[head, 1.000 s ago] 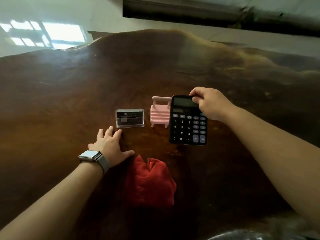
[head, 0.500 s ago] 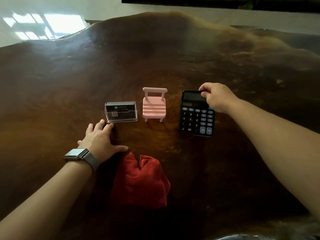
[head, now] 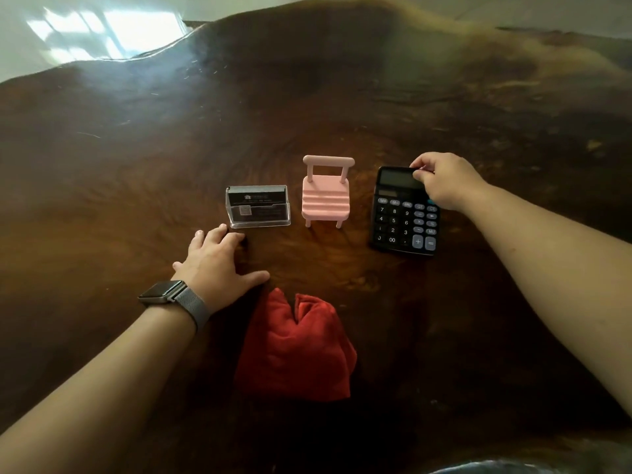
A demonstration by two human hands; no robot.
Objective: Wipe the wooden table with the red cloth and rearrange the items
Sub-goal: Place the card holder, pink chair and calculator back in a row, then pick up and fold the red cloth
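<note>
A black calculator [head: 402, 222] lies flat on the dark wooden table [head: 342, 97], right of a small pink toy chair [head: 326, 197]. My right hand [head: 444, 179] grips the calculator's top right corner with thumb and fingers. Left of the chair stands a clear card holder [head: 257, 206] with dark cards inside. My left hand [head: 215, 265], a watch on its wrist, rests flat on the table just in front of the holder, fingers apart, holding nothing. A crumpled red cloth [head: 295, 350] lies near me, just right of my left wrist.
The table's wavy far edge [head: 191, 32] runs along the top, with a pale glossy floor [head: 85, 32] beyond it. Holder, chair and calculator form a row across the middle.
My right hand carried the calculator from in front of the pink chair to the chair's right and set it flat on the table. My left hand stayed put.
</note>
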